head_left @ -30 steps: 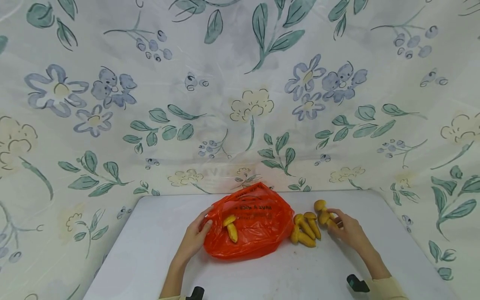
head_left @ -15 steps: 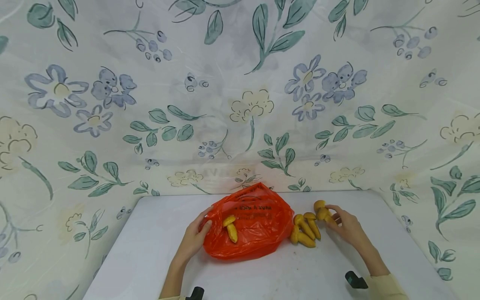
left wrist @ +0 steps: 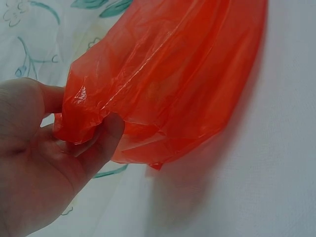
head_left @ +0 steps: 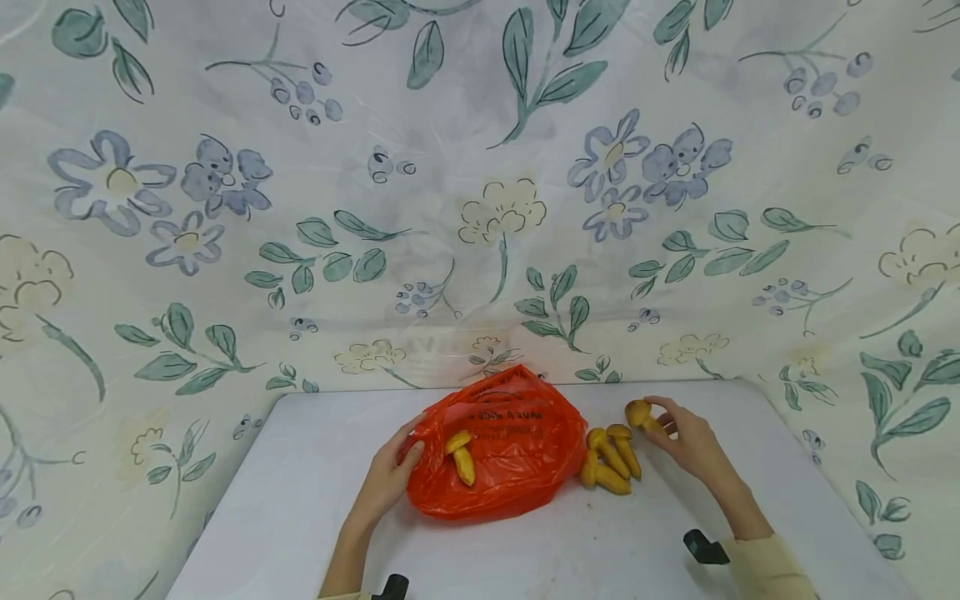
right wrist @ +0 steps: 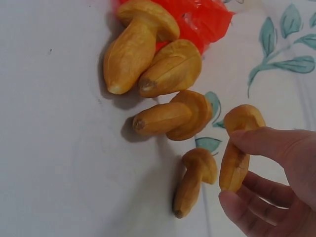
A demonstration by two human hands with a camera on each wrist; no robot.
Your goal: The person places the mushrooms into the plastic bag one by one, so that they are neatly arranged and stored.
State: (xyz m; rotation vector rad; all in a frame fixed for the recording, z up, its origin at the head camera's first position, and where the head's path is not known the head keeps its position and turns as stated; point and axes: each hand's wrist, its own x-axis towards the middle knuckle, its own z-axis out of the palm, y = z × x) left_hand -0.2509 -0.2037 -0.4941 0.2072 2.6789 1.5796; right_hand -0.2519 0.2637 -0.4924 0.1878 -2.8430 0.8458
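One hand, the left hand [head_left: 390, 477], grips the left edge of a thin, translucent red plastic bag [head_left: 517, 462] with dark lettering, the film caught between thumb and fingers. A yellow-brown mushroom [head_left: 464, 461] with a rounded cap and thick stem lies at the bag's left part, near that hand; we cannot tell whether it rests on the film or inside. On the other side, the right hand [head_left: 693, 446] pinches a second mushroom [right wrist: 233, 165] between thumb and fingers; we cannot tell whether it touches the smooth white table [head_left: 300, 475]. From the right wrist we count a row of four mushrooms [right wrist: 170, 117] lying between the bag and the right hand, the farthest just beside the bag. Behind the table we see a whitish cloth [head_left: 442, 200] printed with blue flowers and green leaves.
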